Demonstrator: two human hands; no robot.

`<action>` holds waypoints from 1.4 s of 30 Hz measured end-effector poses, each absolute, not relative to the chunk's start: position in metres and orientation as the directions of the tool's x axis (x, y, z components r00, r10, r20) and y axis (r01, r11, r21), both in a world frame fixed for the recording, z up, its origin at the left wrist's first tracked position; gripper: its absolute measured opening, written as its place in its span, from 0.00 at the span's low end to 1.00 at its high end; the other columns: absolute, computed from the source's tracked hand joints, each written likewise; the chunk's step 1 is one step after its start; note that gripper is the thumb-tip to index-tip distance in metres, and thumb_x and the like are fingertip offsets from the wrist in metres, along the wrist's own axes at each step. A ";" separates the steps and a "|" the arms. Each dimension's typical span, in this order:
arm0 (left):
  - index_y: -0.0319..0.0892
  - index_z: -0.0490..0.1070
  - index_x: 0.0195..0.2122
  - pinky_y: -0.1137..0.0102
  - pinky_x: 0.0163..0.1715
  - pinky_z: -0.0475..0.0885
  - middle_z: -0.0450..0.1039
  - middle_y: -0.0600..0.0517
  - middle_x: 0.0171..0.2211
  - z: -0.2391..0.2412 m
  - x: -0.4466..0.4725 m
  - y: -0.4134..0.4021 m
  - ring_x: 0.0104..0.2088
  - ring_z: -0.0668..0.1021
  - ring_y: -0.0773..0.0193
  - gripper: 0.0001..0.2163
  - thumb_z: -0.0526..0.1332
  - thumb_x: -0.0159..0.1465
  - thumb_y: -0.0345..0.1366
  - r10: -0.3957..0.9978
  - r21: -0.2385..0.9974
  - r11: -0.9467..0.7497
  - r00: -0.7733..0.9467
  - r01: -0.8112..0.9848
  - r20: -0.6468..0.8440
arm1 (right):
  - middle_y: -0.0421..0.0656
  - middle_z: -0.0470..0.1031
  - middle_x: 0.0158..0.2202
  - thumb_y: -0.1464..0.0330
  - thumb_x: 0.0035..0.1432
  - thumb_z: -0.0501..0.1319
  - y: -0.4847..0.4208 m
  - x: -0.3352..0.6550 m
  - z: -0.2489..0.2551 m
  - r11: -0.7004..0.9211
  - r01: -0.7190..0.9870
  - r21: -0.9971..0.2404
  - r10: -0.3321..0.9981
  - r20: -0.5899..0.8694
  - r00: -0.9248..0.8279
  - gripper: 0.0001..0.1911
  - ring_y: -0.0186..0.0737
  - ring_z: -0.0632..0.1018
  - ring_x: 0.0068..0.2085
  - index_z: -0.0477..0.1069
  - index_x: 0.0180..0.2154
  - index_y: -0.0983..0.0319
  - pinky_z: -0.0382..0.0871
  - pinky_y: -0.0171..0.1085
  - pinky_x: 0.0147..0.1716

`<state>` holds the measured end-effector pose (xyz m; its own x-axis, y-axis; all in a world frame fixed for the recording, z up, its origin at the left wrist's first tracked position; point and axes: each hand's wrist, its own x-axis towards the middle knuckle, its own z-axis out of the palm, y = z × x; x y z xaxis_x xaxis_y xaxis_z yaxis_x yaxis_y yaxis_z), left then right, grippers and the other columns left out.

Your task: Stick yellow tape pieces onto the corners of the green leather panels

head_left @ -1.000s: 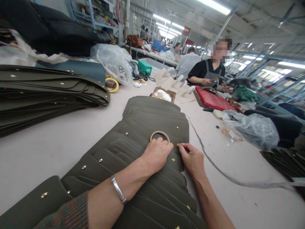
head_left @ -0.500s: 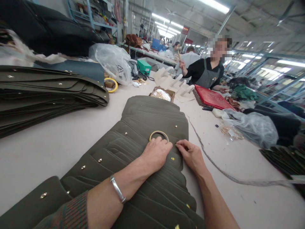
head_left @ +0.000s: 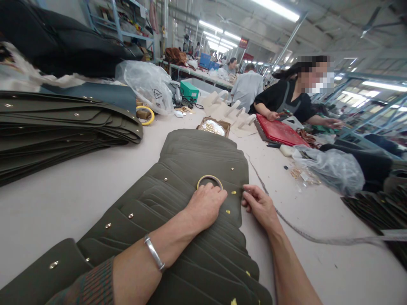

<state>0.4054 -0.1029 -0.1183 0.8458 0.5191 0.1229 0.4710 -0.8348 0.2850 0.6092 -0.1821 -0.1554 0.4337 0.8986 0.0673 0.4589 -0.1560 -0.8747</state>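
A fanned stack of dark olive panels (head_left: 140, 237) with small gold metal fittings lies across the table in front of me. My left hand (head_left: 206, 205) rests on it, closed round the near side of a thin roll of yellow tape (head_left: 210, 176). Small yellow tape pieces (head_left: 234, 192) stick to the panels to the right of that hand. Just off the stack's right edge is my right hand (head_left: 259, 205), its fingers bent and a little apart. I see nothing between them.
Another pile of olive panels (head_left: 63, 127) lies at left, beside a yellow tape roll (head_left: 149, 116). A box of gold parts (head_left: 214, 126) stands behind the stack. On the right are a cord (head_left: 305, 235), a plastic bag (head_left: 337, 169) and a co-worker (head_left: 295, 95) at a red pad (head_left: 280, 130).
My right hand has moved right from the panel and its pinch has loosened. A small yellow tape piece now shows where its fingertips were. The co-worker has leaned and reached out to the right.
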 end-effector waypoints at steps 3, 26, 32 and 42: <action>0.42 0.68 0.36 0.63 0.38 0.69 0.73 0.49 0.38 -0.118 0.406 -0.102 0.39 0.71 0.57 0.10 0.50 0.64 0.25 0.519 0.300 -0.831 0.846 0.468 0.119 | 0.40 0.73 0.21 0.56 0.54 0.61 -0.186 0.610 -0.154 -0.192 0.479 -0.857 0.896 0.047 0.442 0.17 0.36 0.72 0.22 0.74 0.38 0.63 0.67 0.34 0.22; 0.44 0.69 0.38 0.64 0.40 0.69 0.73 0.50 0.39 -0.120 0.405 -0.102 0.42 0.71 0.57 0.10 0.49 0.67 0.29 0.542 0.307 -0.812 0.837 0.497 0.079 | 0.41 0.77 0.28 0.58 0.57 0.57 -0.174 0.595 -0.154 -0.153 0.613 -0.775 0.883 0.171 0.436 0.14 0.39 0.76 0.29 0.76 0.34 0.59 0.68 0.36 0.30; 0.43 0.69 0.38 0.64 0.41 0.69 0.73 0.49 0.39 -0.119 0.404 -0.102 0.42 0.71 0.58 0.10 0.49 0.67 0.29 0.525 0.292 -0.824 0.848 0.485 0.074 | 0.41 0.76 0.24 0.58 0.57 0.58 -0.180 0.605 -0.160 -0.121 0.570 -0.813 0.886 0.171 0.432 0.14 0.38 0.75 0.25 0.76 0.35 0.61 0.68 0.36 0.26; 0.43 0.68 0.38 0.63 0.42 0.69 0.73 0.49 0.39 -0.113 0.404 -0.103 0.42 0.71 0.57 0.09 0.49 0.66 0.28 0.522 0.285 -0.826 0.851 0.486 0.059 | 0.43 0.78 0.33 0.63 0.60 0.57 -0.172 0.590 -0.156 -0.042 0.812 -0.582 0.881 0.362 0.306 0.10 0.41 0.77 0.35 0.76 0.34 0.58 0.69 0.39 0.37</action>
<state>0.4037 -0.1027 -0.1128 0.8512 0.5215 0.0587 0.4865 -0.8260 0.2846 0.5896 -0.1720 -0.1565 0.3055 0.8806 0.3623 0.8122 -0.0425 -0.5818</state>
